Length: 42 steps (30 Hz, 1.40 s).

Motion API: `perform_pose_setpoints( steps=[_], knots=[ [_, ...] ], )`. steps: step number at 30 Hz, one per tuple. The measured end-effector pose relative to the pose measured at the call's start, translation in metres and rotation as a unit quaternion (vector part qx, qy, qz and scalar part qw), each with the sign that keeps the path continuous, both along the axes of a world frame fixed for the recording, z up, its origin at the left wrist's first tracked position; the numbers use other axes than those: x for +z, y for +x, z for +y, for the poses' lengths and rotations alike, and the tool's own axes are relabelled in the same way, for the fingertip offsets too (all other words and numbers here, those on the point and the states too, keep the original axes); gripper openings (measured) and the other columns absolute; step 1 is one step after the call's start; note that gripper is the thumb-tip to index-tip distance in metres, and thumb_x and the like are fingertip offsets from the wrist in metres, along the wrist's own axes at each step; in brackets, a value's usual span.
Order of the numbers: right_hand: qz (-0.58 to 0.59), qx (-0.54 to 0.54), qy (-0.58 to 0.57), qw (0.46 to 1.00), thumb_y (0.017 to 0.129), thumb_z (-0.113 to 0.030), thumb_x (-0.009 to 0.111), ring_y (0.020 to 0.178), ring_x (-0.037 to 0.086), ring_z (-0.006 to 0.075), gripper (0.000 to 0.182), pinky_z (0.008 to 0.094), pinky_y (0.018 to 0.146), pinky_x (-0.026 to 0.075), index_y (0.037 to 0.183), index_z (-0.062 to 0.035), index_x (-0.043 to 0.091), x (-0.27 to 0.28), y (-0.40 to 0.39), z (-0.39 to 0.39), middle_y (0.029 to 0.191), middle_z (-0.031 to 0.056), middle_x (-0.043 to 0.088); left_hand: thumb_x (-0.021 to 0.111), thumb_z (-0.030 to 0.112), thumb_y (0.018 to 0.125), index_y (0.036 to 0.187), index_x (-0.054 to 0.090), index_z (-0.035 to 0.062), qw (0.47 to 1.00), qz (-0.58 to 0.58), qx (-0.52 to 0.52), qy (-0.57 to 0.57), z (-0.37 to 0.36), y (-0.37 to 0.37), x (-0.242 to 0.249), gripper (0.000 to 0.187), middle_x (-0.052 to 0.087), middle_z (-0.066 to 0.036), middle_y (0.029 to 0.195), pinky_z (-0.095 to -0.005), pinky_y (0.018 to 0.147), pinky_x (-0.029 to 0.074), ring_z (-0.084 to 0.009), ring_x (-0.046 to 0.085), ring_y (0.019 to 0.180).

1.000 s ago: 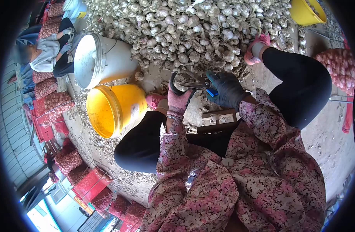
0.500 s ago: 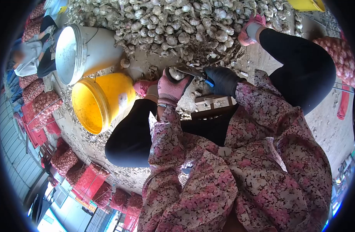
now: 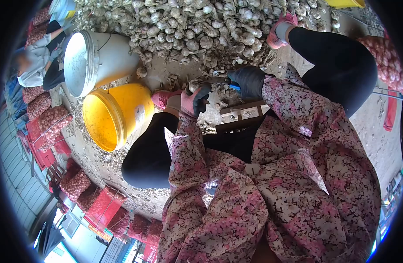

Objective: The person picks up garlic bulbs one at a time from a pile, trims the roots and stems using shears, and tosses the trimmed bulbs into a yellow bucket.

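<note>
My left hand (image 3: 196, 101), in a pink glove with dark fingers, is closed around a garlic bulb (image 3: 194, 85). My right hand (image 3: 249, 82), in a dark glove, grips a blue-handled cutting tool (image 3: 234, 87). Its kind is hard to make out, since the glove covers most of it and the blade blends into the litter. A small gap separates the right hand from the bulb. Beyond both hands spreads a large heap of garlic bulbs (image 3: 197, 30) with dry stems.
A yellow bucket (image 3: 137, 109) and a white bucket (image 3: 116, 55) lie tipped at the left. Between my legs is a slatted brown frame (image 3: 243, 115). Filled red mesh sacks (image 3: 74, 182) line the left side. Another person (image 3: 34, 65) sits at the upper left.
The right hand has drawn back slightly, upward, and the blade has come away from the bulb. My left hand has turned, bringing its dark fingers into view.
</note>
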State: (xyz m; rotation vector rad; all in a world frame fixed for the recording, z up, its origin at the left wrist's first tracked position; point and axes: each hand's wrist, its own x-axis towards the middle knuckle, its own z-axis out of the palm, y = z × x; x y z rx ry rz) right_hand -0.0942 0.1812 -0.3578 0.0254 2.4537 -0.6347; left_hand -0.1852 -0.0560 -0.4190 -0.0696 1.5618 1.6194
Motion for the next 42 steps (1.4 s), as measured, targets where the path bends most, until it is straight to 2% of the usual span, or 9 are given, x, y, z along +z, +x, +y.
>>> perform_pose_setpoints(
  steps=[3, 5, 13, 19, 29, 31, 35, 37, 42],
  knots=[
    [0.052, -0.04, -0.041, 0.997, 0.075, -0.016, 0.065, 0.076, 0.064, 0.0342, 0.029, 0.0454, 0.067, 0.05, 0.101, -0.0068, 0.055, -0.016, 0.01, 0.012, 0.081, 0.0146, 0.064, 0.061, 0.028, 0.088, 0.111, 0.057, -0.0008, 0.997, 0.012, 0.008, 0.072, -0.002, 0.0, -0.007, 0.037, 0.064, -0.007, 0.081, -0.025, 0.043, 0.046, -0.0144, 0.06, 0.056],
    [0.065, -0.077, -0.021, 0.995, 0.077, -0.018, 0.065, 0.075, 0.065, 0.0335, 0.028, 0.0453, 0.066, 0.05, 0.101, -0.0074, 0.056, -0.029, 0.012, 0.027, 0.079, 0.0142, 0.064, 0.065, 0.044, 0.083, 0.116, 0.054, -0.0007, 0.858, -0.249, -0.048, 0.446, 0.022, 0.002, 0.056, 0.057, 0.062, -0.008, 0.081, -0.0235, 0.043, 0.045, -0.0139, 0.059, 0.055],
    [0.244, -0.153, -0.131, 0.948, 0.076, -0.024, 0.071, 0.079, 0.061, 0.0335, 0.048, 0.0437, 0.07, 0.049, 0.115, -0.0025, 0.05, 0.014, 0.023, 0.017, 0.087, 0.0161, 0.061, 0.06, 0.019, 0.089, 0.101, 0.057, 0.0021, 0.995, 0.089, -0.014, 0.05, 0.02, -0.011, 0.056, 0.021, 0.058, -0.005, 0.072, -0.0309, 0.055, 0.048, -0.0159, 0.056, 0.058],
    [0.223, -0.122, -0.103, 0.962, 0.072, -0.035, 0.072, 0.087, 0.062, 0.0345, 0.066, 0.0448, 0.076, 0.05, 0.125, -0.0038, 0.047, 0.009, 0.02, 0.004, 0.092, 0.0172, 0.062, 0.073, 0.006, 0.077, 0.115, 0.051, 0.002, 1.0, -0.005, -0.011, 0.026, 0.021, -0.02, 0.036, 0.044, 0.066, -0.01, 0.093, -0.0301, 0.06, 0.053, -0.0176, 0.064, 0.067],
    [0.028, -0.042, -0.002, 0.999, 0.074, -0.026, 0.069, 0.086, 0.062, 0.0333, 0.052, 0.0441, 0.075, 0.05, 0.12, -0.0062, 0.052, 0.017, 0.001, -0.012, 0.093, 0.0173, 0.06, 0.071, 0.0, 0.076, 0.124, 0.047, 0.0005, 0.921, 0.283, -0.226, -0.144, -0.004, -0.024, 0.008, 0.053, 0.064, -0.012, 0.108, -0.032, 0.08, 0.055, -0.0208, 0.065, 0.094],
    [-0.011, -0.044, 0.008, 0.999, 0.074, -0.024, 0.068, 0.085, 0.063, 0.0333, 0.046, 0.044, 0.075, 0.051, 0.115, -0.0055, 0.054, -0.004, -0.004, -0.011, 0.092, 0.0171, 0.061, 0.067, -0.004, 0.075, 0.124, 0.048, -0.0012, 0.985, 0.09, -0.142, 0.037, 0.009, -0.007, 0.026, 0.053, 0.059, -0.012, 0.119, -0.034, 0.095, 0.048, -0.0206, 0.058, 0.109],
    [0.03, -0.107, 0.028, 0.993, 0.079, -0.026, 0.065, 0.085, 0.064, 0.0342, 0.034, 0.0426, 0.076, 0.05, 0.104, -0.0033, 0.059, -0.042, 0.011, -0.013, 0.085, 0.0183, 0.063, 0.064, 0.0, 0.082, 0.129, 0.044, -0.0001, 0.954, 0.232, -0.186, 0.047, 0.011, 0.002, 0.026, 0.051, 0.056, -0.01, 0.124, -0.0392, 0.101, 0.043, -0.0242, 0.053, 0.116],
    [0.01, -0.341, -0.192, 0.92, 0.079, -0.035, 0.068, 0.091, 0.065, 0.0322, 0.044, 0.0408, 0.079, 0.05, 0.109, -0.0033, 0.06, -0.024, 0.021, -0.022, 0.096, 0.0197, 0.066, 0.06, 0.013, 0.089, 0.125, 0.049, 0.0022, 0.938, -0.158, 0.098, 0.291, 0.001, -0.007, 0.017, 0.039, 0.056, -0.01, 0.124, -0.0386, 0.1, 0.043, -0.0245, 0.056, 0.112],
    [0.05, -0.358, -0.388, 0.848, 0.082, -0.041, 0.069, 0.089, 0.062, 0.0217, 0.057, 0.0369, 0.081, 0.049, 0.122, -0.0023, 0.053, -0.006, 0.046, -0.04, 0.098, 0.0141, 0.064, 0.053, 0.024, 0.093, 0.121, 0.06, 0.0093, 0.866, -0.153, 0.156, 0.449, 0.015, -0.02, 0.043, 0.032, 0.061, -0.009, 0.122, -0.0458, 0.106, 0.035, -0.0275, 0.055, 0.117]
  ],
)
